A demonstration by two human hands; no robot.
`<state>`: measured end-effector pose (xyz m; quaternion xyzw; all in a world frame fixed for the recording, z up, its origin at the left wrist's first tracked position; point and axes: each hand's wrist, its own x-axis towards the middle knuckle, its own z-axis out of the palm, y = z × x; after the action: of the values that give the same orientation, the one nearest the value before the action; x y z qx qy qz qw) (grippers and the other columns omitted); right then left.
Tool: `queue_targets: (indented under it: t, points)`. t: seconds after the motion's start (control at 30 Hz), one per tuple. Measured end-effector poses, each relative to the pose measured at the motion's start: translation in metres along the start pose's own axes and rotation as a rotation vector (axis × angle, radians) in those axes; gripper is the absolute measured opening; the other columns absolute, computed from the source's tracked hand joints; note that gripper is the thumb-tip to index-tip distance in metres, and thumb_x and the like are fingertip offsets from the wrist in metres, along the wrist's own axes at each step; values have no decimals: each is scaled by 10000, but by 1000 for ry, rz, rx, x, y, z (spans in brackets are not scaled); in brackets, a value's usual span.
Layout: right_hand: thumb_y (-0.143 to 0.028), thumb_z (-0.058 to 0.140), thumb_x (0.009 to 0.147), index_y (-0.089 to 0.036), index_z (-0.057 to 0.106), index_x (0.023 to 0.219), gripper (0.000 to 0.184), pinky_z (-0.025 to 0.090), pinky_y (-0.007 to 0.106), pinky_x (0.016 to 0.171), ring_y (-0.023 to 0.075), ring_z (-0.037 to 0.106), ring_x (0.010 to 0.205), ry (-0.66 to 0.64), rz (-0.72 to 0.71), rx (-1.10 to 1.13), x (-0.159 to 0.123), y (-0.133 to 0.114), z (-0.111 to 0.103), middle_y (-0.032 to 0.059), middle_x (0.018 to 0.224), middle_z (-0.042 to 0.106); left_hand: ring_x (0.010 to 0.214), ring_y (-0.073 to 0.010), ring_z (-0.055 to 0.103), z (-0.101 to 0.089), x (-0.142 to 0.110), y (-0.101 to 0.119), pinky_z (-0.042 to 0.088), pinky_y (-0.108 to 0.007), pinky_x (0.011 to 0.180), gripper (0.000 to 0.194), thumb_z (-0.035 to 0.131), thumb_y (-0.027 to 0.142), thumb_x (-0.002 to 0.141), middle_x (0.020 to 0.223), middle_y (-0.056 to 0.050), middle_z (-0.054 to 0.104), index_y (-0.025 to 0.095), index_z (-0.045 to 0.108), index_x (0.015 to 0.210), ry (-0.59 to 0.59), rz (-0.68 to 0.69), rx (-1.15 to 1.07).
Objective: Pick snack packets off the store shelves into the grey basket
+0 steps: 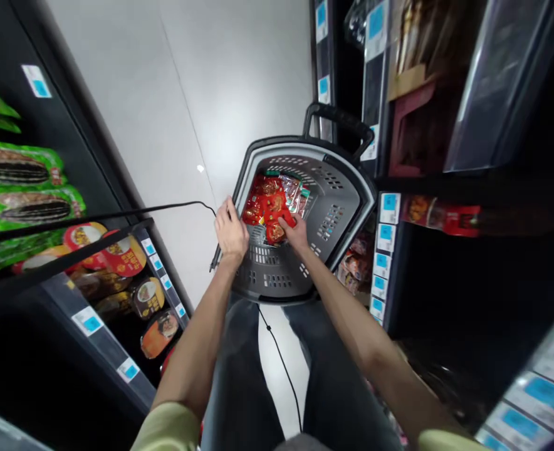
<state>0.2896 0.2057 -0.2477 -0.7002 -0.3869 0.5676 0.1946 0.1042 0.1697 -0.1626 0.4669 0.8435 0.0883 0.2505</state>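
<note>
A grey plastic shopping basket [347,207] with a black rim stands in front of my legs. At its left edge, my left hand [231,230] is closed over the rim, its fingertips partly hidden. My right hand [296,233] reaches inside and pinches a red snack packet [276,233] between thumb and fingers. More red packets [258,199] with food pictures lie beneath and beside it in the basket. Next to them are some clear packs [292,188] with green edges.
Shelves with green bags [18,166] and round-lidded food packs [125,254] flank me on the left. Dark shelves with blue-and-white price tags [386,237] rise on the right. The basket's black handle [340,116] leans toward them. A thin black cord [164,205] crosses on the left.
</note>
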Motion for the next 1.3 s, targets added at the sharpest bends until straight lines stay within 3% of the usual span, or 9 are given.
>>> queue_targets:
  t: [0.17, 0.37, 0.5, 0.73, 0.93, 1.03, 1.13, 1.23, 1.3]
  points:
    - [-539, 768, 668, -207, 665, 1037, 507, 529, 272, 616, 175, 654, 750, -131, 200, 266, -54, -40, -19, 29, 945, 730, 1499, -267, 194, -5, -59, 18, 203, -478, 1226, 595, 445, 193, 927, 1606, -162, 264, 106, 326, 1503, 73, -54, -368]
    - [-532, 785, 688, -221, 689, 1031, 473, 430, 186, 446, 121, 615, 628, -404, 292, 253, -139, -71, -27, 1, 879, 726, 1216, -263, 600, -41, -136, 26, 466, -425, 1054, 519, 560, 470, 912, 1302, -129, 648, 179, 542, 1341, -139, -463, -1288]
    - [-569, 791, 664, -188, 700, 981, 504, 392, 177, 398, 96, 544, 515, -510, 247, 132, -211, -105, -29, -13, 724, 691, 983, -274, 708, -102, -178, 18, 555, -417, 904, 649, 800, 465, 696, 1077, -123, 739, 141, 596, 1221, -164, -486, -1584]
    - [-628, 715, 714, -181, 668, 1046, 558, 491, 247, 451, 165, 620, 569, -636, -65, 56, -343, -221, -46, 29, 789, 727, 902, -247, 715, -258, -259, 39, 551, -378, 863, 650, 893, 350, 562, 1027, -135, 741, 125, 609, 1101, 162, -455, -1419]
    - [-595, 735, 687, -178, 684, 839, 446, 546, 303, 628, 237, 680, 736, -442, -372, 82, -445, -343, -102, 55, 774, 735, 944, -231, 702, -385, -335, 90, 535, -354, 886, 562, 819, 454, 676, 1077, -110, 732, 154, 612, 1104, 456, -336, -1367]
    - [-562, 816, 594, -167, 690, 876, 501, 539, 304, 582, 233, 678, 657, -373, -301, 182, -479, -375, -136, 50, 731, 731, 966, -237, 696, -419, -370, 108, 532, -367, 899, 593, 814, 470, 688, 1108, -124, 723, 147, 596, 1135, 441, -242, -1483]
    - [-528, 842, 585, -188, 682, 934, 512, 456, 245, 427, 171, 620, 515, -353, -210, 322, -502, -379, -156, 16, 702, 707, 1005, -249, 683, -434, -400, 115, 519, -367, 919, 586, 821, 458, 694, 1126, -127, 718, 148, 604, 1140, 426, -193, -1545]
    - [-520, 843, 599, -225, 661, 943, 488, 341, 194, 328, 113, 532, 403, -420, -174, 370, -526, -368, -156, -20, 660, 667, 1051, -263, 670, -437, -426, 110, 507, -383, 941, 596, 816, 449, 712, 1169, -128, 705, 165, 596, 1187, 358, -211, -1660]
    - [-494, 852, 595, -254, 641, 1038, 546, 458, 207, 410, 144, 638, 519, -471, -196, 392, -546, -361, -148, 5, 779, 709, 1066, -277, 668, -437, -438, 101, 495, -409, 964, 629, 835, 444, 692, 1178, -130, 704, 175, 594, 1207, 261, -191, -1777]
